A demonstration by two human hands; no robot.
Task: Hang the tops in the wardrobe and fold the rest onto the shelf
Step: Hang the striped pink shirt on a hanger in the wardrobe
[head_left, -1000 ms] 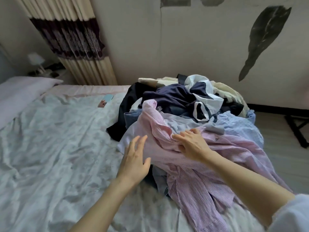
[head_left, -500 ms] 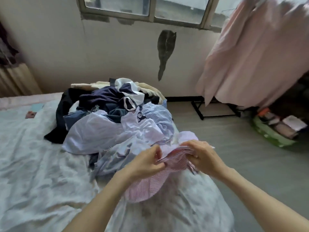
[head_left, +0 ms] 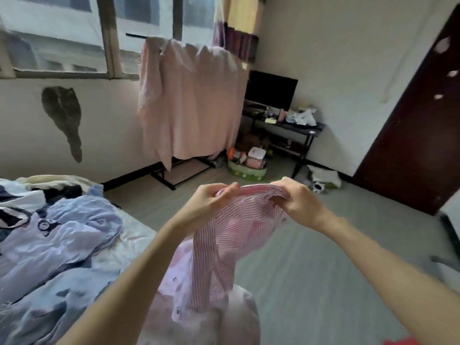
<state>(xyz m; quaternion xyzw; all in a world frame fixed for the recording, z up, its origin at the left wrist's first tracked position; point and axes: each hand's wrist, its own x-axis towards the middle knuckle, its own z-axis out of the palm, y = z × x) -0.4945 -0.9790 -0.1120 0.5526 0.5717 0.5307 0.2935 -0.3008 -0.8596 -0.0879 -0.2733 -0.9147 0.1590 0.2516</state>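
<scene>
Lifted clear of the bed pile [head_left: 57, 235], the striped pink shirt [head_left: 231, 235] now hangs between left hand [head_left: 211, 202] and right hand [head_left: 298, 200], both pinching its bunched top edge (light, limp cloth); better held by the shoulders.

The striped shirt [head_left: 231, 235] is thin woven cloth, matt and crumpled; the pale blue tops [head_left: 57, 235] on the bed look like soft, creased cotton; the pink sheet [head_left: 189, 100] is matt cloth; the door [head_left: 418, 135] is dark, faintly glossy wood
</scene>
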